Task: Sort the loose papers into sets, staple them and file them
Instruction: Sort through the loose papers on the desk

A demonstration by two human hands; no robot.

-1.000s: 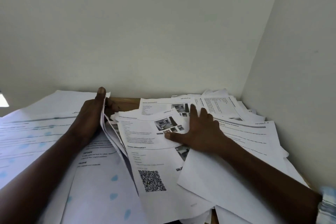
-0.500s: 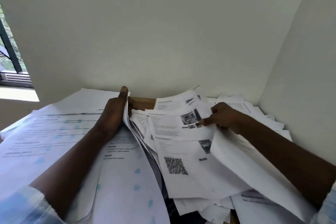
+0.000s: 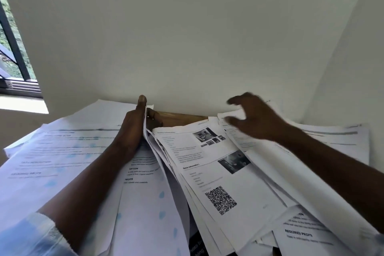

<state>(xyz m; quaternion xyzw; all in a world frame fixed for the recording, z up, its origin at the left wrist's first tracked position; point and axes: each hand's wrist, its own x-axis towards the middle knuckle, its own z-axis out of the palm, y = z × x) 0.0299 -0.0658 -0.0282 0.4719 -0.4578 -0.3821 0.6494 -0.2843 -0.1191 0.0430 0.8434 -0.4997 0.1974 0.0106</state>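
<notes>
Loose printed papers cover the table. My left hand (image 3: 135, 129) grips the top edge of a lifted set of sheets (image 3: 153, 193), thumb on the near face and fingers behind. To its right lies a sheet with photos and a QR code (image 3: 209, 172) on top of the pile. My right hand (image 3: 253, 118) hovers above the papers on the right (image 3: 311, 151), blurred, fingers spread and curved, holding nothing.
A strip of wooden table (image 3: 180, 115) shows at the back against the white wall. A second wall closes the right side. A window (image 3: 12, 54) is at the far left. More sheets with "REQUIRED PROPS" text (image 3: 301, 233) lie at the bottom right.
My right hand has let go of the photo sheet and lifted up and to the right. The photo sheet now lies flat. My left hand keeps its hold.
</notes>
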